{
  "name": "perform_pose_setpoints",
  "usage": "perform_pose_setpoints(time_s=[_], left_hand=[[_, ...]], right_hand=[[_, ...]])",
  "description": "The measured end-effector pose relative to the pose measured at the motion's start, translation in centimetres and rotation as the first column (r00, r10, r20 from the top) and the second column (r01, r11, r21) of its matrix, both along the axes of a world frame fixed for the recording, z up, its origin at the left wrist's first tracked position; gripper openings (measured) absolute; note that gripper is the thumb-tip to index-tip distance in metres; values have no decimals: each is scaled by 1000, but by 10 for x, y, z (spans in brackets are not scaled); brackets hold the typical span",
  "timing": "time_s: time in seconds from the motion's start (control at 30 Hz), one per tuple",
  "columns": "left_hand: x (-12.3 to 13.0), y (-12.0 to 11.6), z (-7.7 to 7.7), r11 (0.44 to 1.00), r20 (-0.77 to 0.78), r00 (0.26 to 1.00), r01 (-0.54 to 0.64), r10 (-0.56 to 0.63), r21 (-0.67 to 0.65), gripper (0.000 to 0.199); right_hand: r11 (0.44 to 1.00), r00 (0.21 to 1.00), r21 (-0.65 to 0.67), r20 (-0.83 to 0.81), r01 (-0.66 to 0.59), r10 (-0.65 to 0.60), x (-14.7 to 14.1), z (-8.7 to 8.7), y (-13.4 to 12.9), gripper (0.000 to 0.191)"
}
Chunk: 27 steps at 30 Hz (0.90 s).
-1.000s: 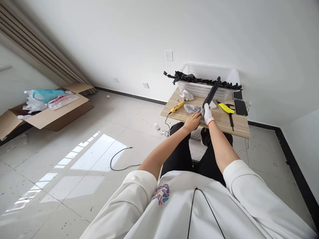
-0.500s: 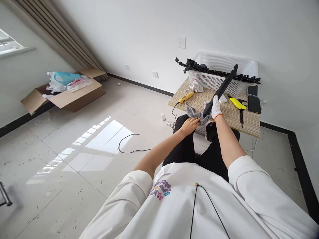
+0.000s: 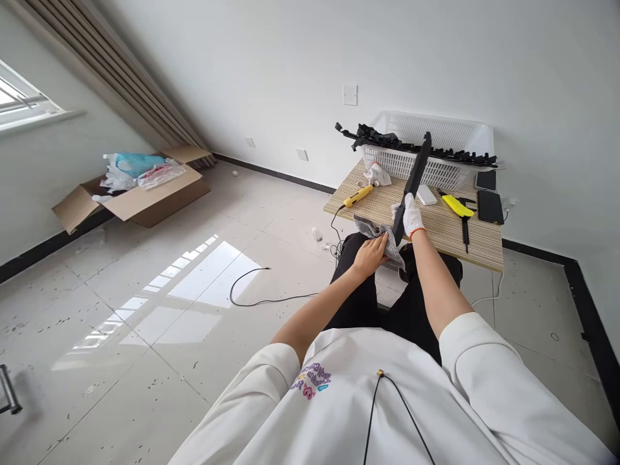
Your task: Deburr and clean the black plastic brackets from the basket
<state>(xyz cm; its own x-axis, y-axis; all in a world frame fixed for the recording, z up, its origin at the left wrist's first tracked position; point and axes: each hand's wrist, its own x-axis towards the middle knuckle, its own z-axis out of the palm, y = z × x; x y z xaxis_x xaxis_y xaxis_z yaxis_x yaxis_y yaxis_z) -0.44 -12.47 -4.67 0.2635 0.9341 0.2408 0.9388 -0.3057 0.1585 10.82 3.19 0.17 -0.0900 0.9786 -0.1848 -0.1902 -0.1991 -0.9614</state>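
Observation:
My right hand (image 3: 412, 214), in a white knit glove with an orange cuff, is closed around a long black plastic strip (image 3: 417, 171). The strip slants up and away over the table, its lower end near my knees. Bare, my left hand (image 3: 371, 256) grips a grey cloth (image 3: 393, 248) close to that lower end; whether the cloth touches the strip there I cannot tell. Left of the strip, a yellow corded tool (image 3: 358, 196) and a spare white glove (image 3: 377, 174) lie on the table.
On the wood-patterned table (image 3: 450, 239), a white plastic basket (image 3: 436, 169) carries several black strips (image 3: 387, 139). A yellow-handled tool (image 3: 458, 206), a phone (image 3: 491, 206) and a white box (image 3: 426, 194) lie at right. A cardboard box (image 3: 159, 199) and a black cable (image 3: 261, 302) are on the floor.
The strip's top has swung left and stands steeper. My left hand and the cloth have shifted slightly downward, with the cloth now bunched under my fingers. The camera view has tilted a little.

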Motion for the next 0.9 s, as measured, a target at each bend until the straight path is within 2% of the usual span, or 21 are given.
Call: perform_pose_setpoints(time_s=[0.13,0.23,0.3,0.43,0.57,0.63,0.7,0.8,0.9], left_hand=[[25,16,-1,993,26,993,-113,114,-41,44],[34,28,-5,987,56,988,-138,143,-83,37],[37,34,-9,980,98,981,-154,167,-129,39],[39,41,-20,951,225,940,-202,255,-235,51],[38,40,-28,925,422,842,-211,336,-315,52],[37,39,-32,910,540,746,-222,390,-351,47],[38,38,-37,887,654,603,-251,456,-387,53],[46,41,-43,858,794,332,-278,508,-433,73],[57,45,-43,852,872,60,-258,486,-457,71]], right_hand=[[1000,1000,13,-9,3,-3,0,-3,-4,37],[1000,1000,25,-14,4,-4,-1,-6,-3,51],[999,1000,36,-20,-6,7,-3,-9,-1,61],[998,999,54,-22,-41,42,-5,-13,3,60],[997,998,50,-18,-64,65,-5,-13,3,58],[996,997,46,-19,-73,74,-5,-11,3,56],[996,997,44,-23,-74,75,-6,-9,4,55],[997,998,43,-27,-58,60,-7,-5,4,57],[997,999,62,2,-53,53,-7,-2,2,60]])
